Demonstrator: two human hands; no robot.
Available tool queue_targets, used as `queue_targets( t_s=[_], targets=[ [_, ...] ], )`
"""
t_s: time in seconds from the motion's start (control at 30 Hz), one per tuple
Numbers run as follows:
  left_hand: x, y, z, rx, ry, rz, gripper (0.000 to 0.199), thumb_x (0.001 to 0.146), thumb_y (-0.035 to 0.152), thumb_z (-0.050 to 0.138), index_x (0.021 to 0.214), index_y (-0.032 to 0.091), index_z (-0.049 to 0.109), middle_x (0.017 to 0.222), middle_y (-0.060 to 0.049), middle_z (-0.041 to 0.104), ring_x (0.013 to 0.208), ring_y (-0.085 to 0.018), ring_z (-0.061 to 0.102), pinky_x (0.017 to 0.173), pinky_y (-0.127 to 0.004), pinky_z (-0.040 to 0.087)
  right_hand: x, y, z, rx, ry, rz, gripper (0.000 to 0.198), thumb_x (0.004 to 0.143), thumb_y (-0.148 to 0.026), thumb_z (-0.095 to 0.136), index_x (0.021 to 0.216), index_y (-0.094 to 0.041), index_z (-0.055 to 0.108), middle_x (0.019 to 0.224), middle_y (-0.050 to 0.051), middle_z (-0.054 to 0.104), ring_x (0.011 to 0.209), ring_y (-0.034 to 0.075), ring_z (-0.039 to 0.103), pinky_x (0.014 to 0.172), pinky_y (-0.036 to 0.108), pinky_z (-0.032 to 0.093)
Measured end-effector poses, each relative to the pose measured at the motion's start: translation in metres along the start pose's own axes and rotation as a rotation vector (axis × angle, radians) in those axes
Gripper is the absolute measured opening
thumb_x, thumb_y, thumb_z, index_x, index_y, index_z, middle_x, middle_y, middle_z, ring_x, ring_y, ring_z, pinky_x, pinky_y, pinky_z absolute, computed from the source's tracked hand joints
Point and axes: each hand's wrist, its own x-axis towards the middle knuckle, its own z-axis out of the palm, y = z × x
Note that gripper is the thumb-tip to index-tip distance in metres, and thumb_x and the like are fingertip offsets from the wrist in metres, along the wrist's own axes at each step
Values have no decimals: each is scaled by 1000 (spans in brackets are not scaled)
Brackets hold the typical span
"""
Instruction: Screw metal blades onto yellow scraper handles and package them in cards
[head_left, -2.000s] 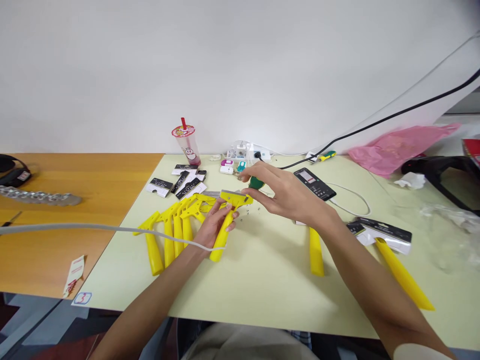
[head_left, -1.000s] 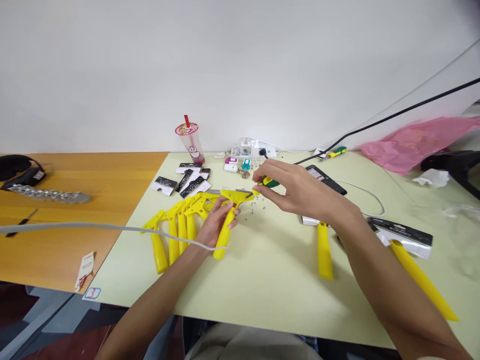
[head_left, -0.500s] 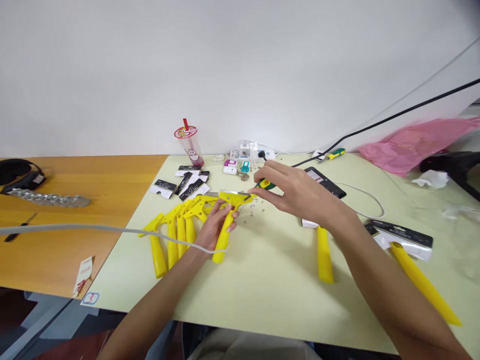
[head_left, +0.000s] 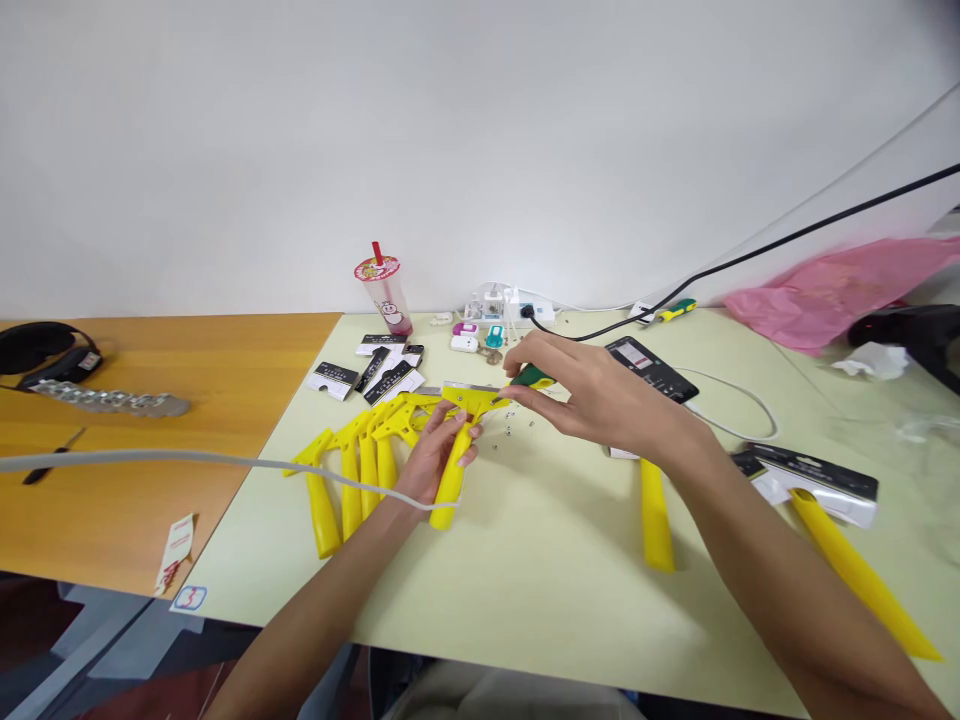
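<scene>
My left hand (head_left: 437,455) is closed around a yellow scraper (head_left: 451,475), its handle pointing down toward me and a metal blade along its top edge. In my right hand (head_left: 592,385) is a green-and-yellow screwdriver (head_left: 531,377), pinched by the handle. Its tip meets the right end of the scraper's head, though my fingers partly hide the contact. Left of my left hand, several yellow scrapers (head_left: 349,490) lie side by side. Small screws (head_left: 509,432) are scattered on the table just right of the held scraper's head.
Blade packets (head_left: 394,384) and a drink cup (head_left: 387,295) stand behind the scrapers. A power strip (head_left: 510,305) sits by the wall. A phone (head_left: 651,368), yellow handles (head_left: 657,515) and a pink bag (head_left: 832,290) are on the right. A grey cable (head_left: 225,458) crosses the view.
The fingers of my right hand have shifted around the screwdriver handle, with less of its yellow showing. The whole view has moved slightly; my left hand keeps the scraper in the same pose.
</scene>
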Motion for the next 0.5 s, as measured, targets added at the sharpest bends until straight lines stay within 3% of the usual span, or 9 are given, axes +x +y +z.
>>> queue_targets(
  t_s=[0.13, 0.2, 0.37, 0.43, 0.5],
  targets=[
    [1, -1, 0, -7, 2, -2, 51, 76, 20, 97, 106, 25, 56, 94, 3, 62, 77, -9, 67, 44, -15, 39, -1, -1, -3, 80, -77, 14, 37, 103, -17, 56, 138, -28, 51, 141, 12, 65, 126, 30, 67, 99, 45, 56],
    [2, -1, 0, -14, 11, -2, 51, 76, 20, 96, 107, 25, 56, 95, 2, 63, 77, -9, 67, 44, -14, 40, -1, 0, -2, 125, -85, -8, 38, 104, -16, 55, 140, -29, 51, 144, 11, 64, 132, 29, 65, 104, 44, 55],
    [2, -1, -1, -10, 9, 8, 49, 78, 19, 95, 107, 25, 56, 94, 2, 62, 76, -10, 67, 44, -15, 41, -1, 3, 1, 70, -35, -29, 12, 112, -32, 55, 122, -27, 59, 123, 8, 72, 106, 25, 72, 89, 39, 55],
    [2, -2, -1, 11, -5, 7, 47, 79, 20, 94, 107, 25, 57, 94, 2, 63, 76, -10, 67, 44, -15, 41, -1, 2, 0, 46, -34, -9, 11, 111, -34, 56, 118, -26, 59, 116, 7, 73, 98, 24, 72, 83, 37, 54],
    [1, -3, 0, 24, -15, 5, 46, 79, 20, 94, 106, 24, 57, 94, 2, 63, 76, -10, 67, 44, -15, 42, -2, 0, -3, 60, -63, 24, 15, 109, -29, 58, 124, -26, 57, 121, 8, 72, 102, 25, 72, 84, 38, 54]
  ],
)
